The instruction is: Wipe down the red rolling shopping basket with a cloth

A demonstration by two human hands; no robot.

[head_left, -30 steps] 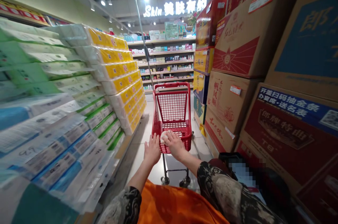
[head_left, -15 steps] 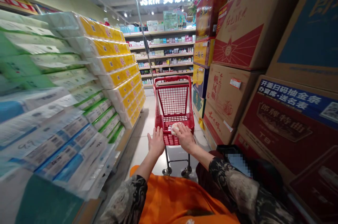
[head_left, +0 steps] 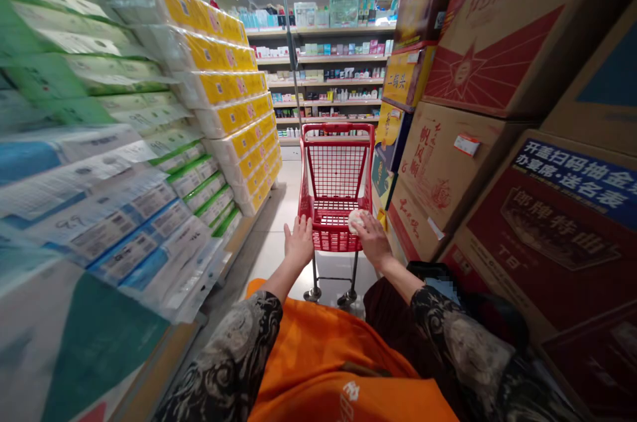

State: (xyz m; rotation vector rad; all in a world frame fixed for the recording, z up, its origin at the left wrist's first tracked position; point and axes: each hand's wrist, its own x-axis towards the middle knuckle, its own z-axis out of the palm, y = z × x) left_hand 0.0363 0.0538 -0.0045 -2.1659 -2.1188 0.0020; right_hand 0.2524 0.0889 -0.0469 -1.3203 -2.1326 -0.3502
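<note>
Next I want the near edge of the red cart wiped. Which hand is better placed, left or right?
Probably the right hand: it holds the pale wad at the near right corner of the red cart. The left hand is at the left side, with no wad visible.

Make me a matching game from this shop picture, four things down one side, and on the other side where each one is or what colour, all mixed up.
Things:
1. Shopping cart
2. Cloth
3. Left hand
4. Cardboard boxes

Places and colours:
A. Fingers spread, at the cart's near left corner
B. Stacked along the right side
C. Red
D. Whitish, under the fingers of the right hand

Right pairs: 1-C, 2-D, 3-A, 4-B.
</note>
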